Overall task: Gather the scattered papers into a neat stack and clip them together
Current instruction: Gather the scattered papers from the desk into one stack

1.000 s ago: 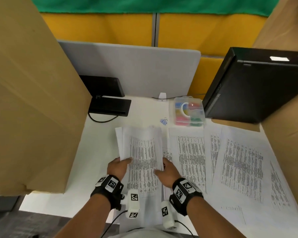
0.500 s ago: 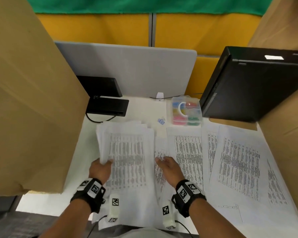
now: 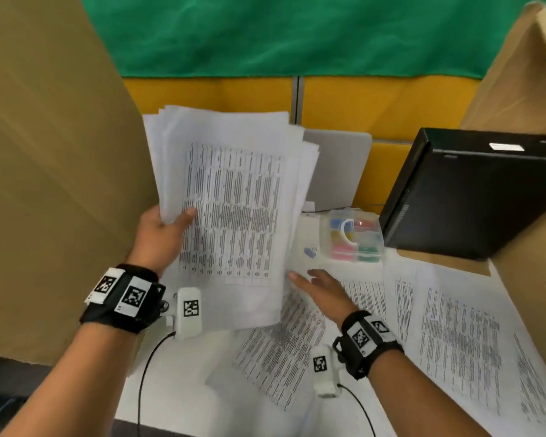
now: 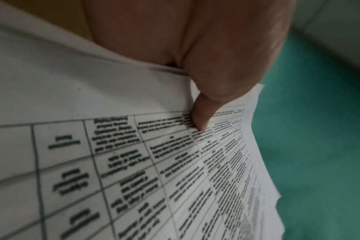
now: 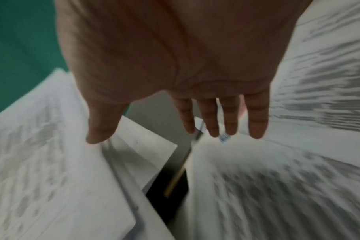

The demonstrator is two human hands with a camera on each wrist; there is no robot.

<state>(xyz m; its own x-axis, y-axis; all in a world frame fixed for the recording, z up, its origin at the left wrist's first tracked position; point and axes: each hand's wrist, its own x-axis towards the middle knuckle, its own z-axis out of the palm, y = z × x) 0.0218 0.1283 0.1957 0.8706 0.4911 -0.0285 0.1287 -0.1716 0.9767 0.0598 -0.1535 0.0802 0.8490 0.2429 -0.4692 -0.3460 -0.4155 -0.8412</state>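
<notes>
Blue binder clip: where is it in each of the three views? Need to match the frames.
Head: blue binder clip lies on the desk, left of the clear plastic box, beyond the right hand.
Left wrist: not in it; the held stack of papers and thumb fill the frame.
Right wrist: just past the fingertips, blurred.
Shared landmark: the green backdrop.

Uneven paper stack (image 3: 234, 209) lifted, tilted; loose sheets (image 3: 454, 335) on desk.

Even indoor light, motion-blurred wrist views
</notes>
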